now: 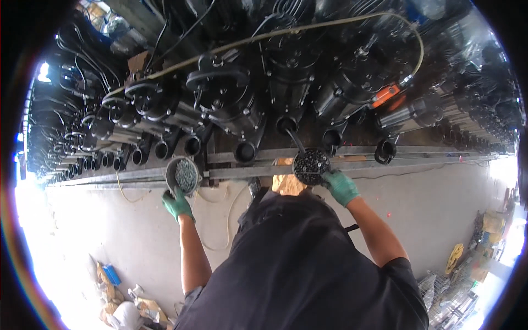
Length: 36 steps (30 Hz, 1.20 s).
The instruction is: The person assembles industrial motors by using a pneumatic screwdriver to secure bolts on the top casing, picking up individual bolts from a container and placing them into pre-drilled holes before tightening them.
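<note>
My left hand (177, 204), in a green glove, grips the near rim of a round tub (169, 176) full of small grey screws (187, 177). My right hand (342, 188), gloved the same way, holds the near right edge of a round dark container with small black and silvery parts (311, 166) in it. Its fingertips are partly hidden at the edge. A dark rod (296, 141) slants up from that container towards the round outlet of a black pump (289, 91). Both vessels are at the metal rails in front of the pump row.
Black pumps (223, 102) with round outlets stretch far left and right beyond the rails (247, 172). A yellowish hose (308, 26) crosses over them to an orange tool (386, 95). Cardboard (287, 184) shows between the vessels. Another hose (227, 220) lies on the grey floor (137, 220).
</note>
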Each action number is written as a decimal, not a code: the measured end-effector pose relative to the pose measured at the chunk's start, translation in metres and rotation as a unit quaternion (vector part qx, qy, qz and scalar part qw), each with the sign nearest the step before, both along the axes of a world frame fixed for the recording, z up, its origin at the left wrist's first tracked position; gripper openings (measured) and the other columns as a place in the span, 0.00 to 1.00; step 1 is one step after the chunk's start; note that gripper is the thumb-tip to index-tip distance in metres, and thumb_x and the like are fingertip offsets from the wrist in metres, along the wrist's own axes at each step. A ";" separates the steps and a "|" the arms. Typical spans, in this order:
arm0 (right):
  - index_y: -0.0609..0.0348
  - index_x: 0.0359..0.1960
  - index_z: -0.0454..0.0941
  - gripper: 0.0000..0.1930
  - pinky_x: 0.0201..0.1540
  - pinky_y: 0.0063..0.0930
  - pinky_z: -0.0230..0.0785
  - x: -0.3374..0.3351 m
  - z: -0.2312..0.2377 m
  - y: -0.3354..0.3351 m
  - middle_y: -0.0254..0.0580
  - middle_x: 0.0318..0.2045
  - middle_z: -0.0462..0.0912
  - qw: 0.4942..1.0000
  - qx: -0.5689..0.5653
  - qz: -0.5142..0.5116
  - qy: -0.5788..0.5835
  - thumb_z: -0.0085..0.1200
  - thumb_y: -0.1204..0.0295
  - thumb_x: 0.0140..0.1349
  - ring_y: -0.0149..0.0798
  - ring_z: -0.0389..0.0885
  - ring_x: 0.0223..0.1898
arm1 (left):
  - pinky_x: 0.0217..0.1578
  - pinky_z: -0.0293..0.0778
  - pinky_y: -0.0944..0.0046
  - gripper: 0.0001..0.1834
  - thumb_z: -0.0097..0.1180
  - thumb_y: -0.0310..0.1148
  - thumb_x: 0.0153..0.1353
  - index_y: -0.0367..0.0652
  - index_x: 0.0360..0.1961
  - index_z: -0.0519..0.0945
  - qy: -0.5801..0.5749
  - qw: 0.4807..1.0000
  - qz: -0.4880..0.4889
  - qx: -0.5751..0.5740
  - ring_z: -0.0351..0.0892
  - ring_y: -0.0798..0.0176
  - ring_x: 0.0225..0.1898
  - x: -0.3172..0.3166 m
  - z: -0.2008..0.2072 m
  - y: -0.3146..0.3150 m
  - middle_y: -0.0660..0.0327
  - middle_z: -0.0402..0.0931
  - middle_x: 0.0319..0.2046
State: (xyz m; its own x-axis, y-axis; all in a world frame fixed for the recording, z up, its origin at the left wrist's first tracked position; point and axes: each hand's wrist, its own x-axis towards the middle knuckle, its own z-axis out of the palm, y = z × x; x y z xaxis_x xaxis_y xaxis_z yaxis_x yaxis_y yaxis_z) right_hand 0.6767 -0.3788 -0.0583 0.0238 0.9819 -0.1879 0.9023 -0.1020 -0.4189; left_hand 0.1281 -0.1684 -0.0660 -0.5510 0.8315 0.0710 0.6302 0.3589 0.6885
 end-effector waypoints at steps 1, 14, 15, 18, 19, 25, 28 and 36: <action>0.52 0.46 0.80 0.11 0.49 0.52 0.75 -0.003 0.002 0.003 0.52 0.40 0.83 1.000 -0.005 -0.004 0.001 0.59 0.67 0.63 0.57 0.81 0.47 | 0.54 0.74 0.51 0.36 0.68 0.48 0.64 0.33 0.63 0.72 -0.017 0.999 0.040 -0.017 0.76 0.47 0.52 -0.010 -0.019 -0.008 0.42 0.72 0.56; 0.52 0.52 0.78 0.17 0.53 0.51 0.74 -0.002 0.007 0.004 0.54 0.48 0.82 0.996 -0.037 -0.063 0.059 0.61 0.63 0.63 0.58 0.81 0.51 | 0.26 0.85 0.52 0.36 0.51 0.15 0.56 0.58 0.64 0.64 -0.445 0.893 0.018 -0.073 0.85 0.51 0.39 0.009 -0.018 0.003 0.56 0.76 0.56; 0.52 0.52 0.78 0.17 0.53 0.51 0.74 -0.001 0.006 0.003 0.54 0.48 0.82 0.993 -0.052 -0.078 0.069 0.62 0.63 0.62 0.58 0.81 0.51 | 0.26 0.85 0.51 0.37 0.51 0.15 0.55 0.58 0.65 0.63 -0.443 0.892 0.024 -0.089 0.85 0.49 0.40 0.020 -0.011 -0.003 0.56 0.76 0.56; 0.51 0.52 0.78 0.19 0.53 0.51 0.74 -0.005 0.010 0.005 0.54 0.48 0.82 0.988 -0.076 -0.098 0.093 0.64 0.62 0.60 0.58 0.81 0.51 | 0.27 0.86 0.49 0.39 0.52 0.15 0.55 0.60 0.67 0.63 -0.480 0.874 -0.030 -0.066 0.85 0.47 0.43 0.015 -0.015 -0.031 0.55 0.75 0.58; 0.51 0.51 0.79 0.19 0.52 0.51 0.75 -0.008 0.008 0.006 0.54 0.47 0.82 0.988 -0.071 -0.103 0.091 0.65 0.62 0.60 0.58 0.81 0.50 | 0.27 0.87 0.48 0.38 0.53 0.15 0.56 0.59 0.67 0.64 -0.503 0.861 -0.044 -0.063 0.86 0.47 0.43 0.013 -0.014 -0.044 0.55 0.76 0.59; 0.53 0.47 0.80 0.17 0.50 0.53 0.75 -0.008 -0.018 -0.001 0.53 0.45 0.83 0.991 -0.027 -0.088 0.095 0.66 0.63 0.58 0.59 0.82 0.48 | 0.33 0.86 0.54 0.30 0.52 0.17 0.63 0.55 0.64 0.67 -0.441 0.888 -0.032 -0.130 0.82 0.59 0.38 0.094 0.013 -0.030 0.58 0.78 0.51; 0.53 0.47 0.80 0.18 0.50 0.51 0.76 -0.014 -0.007 -0.002 0.53 0.45 0.84 0.991 0.017 -0.096 0.095 0.67 0.61 0.57 0.59 0.82 0.48 | 0.32 0.86 0.55 0.30 0.47 0.18 0.64 0.50 0.67 0.66 -0.454 0.886 -0.044 -0.083 0.83 0.55 0.44 0.130 0.016 -0.017 0.56 0.77 0.54; 0.54 0.51 0.77 0.25 0.52 0.52 0.77 -0.020 0.026 0.012 0.57 0.49 0.81 0.991 -0.027 -0.126 0.041 0.66 0.55 0.56 0.61 0.82 0.49 | 0.32 0.85 0.51 0.36 0.48 0.16 0.54 0.52 0.66 0.70 -0.529 0.848 0.023 -0.040 0.84 0.48 0.47 0.165 0.015 -0.026 0.54 0.78 0.56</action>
State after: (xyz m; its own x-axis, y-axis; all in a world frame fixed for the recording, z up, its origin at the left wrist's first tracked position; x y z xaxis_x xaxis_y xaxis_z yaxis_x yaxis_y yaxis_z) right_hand 0.6568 -0.3668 -0.0320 0.2499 0.9353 -0.2506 0.8085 -0.3439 -0.4775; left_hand 0.2926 -0.1942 -0.0506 -0.3027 0.7868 -0.5379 -0.3396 0.4383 0.8322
